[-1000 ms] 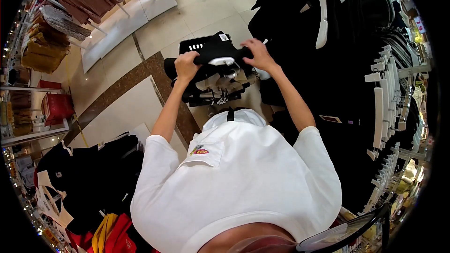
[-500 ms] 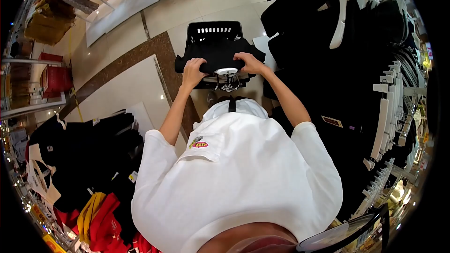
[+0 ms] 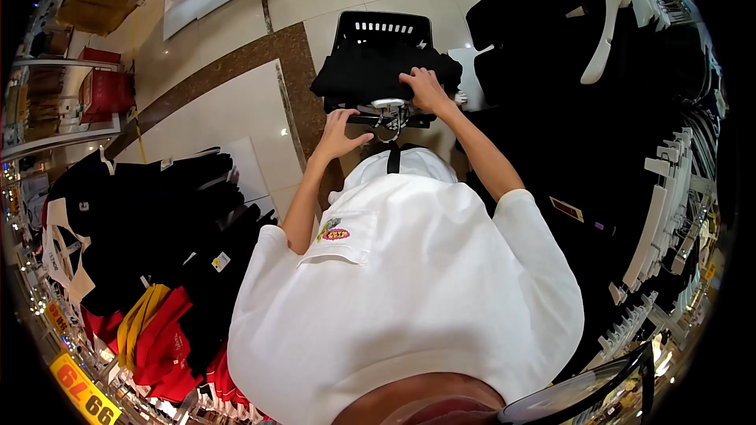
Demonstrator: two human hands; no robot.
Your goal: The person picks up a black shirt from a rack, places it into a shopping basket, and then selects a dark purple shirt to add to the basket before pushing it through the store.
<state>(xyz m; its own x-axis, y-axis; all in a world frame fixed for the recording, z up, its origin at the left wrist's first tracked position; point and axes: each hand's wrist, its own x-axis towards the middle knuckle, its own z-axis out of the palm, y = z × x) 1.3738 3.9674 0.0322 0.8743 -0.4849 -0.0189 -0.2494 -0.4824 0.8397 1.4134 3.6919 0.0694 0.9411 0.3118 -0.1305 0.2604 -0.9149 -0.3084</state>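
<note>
A black folded garment (image 3: 370, 71) lies over a black basket (image 3: 391, 17), with a white hanger (image 3: 387, 102) at its near edge. Several metal hooks hang together just below that hanger. My right hand (image 3: 425, 90) is closed on the near right part of the garment. Beside the basket's near left corner is my left hand (image 3: 340, 135), thumb and fingers apart and holding nothing, left of the hooks. What lies under the garment is hidden.
Black clothes hang on a rack to the right, with a large white hanger (image 3: 608, 20) and a row of white hangers (image 3: 657, 205). At left are more black clothes (image 3: 150, 228), red garments (image 3: 165, 346) and a red box (image 3: 106, 94).
My left hand has let go of the garment and moved down toward the basket's near edge, opening. My right hand remains on the garment. The whole view has shifted slightly.
</note>
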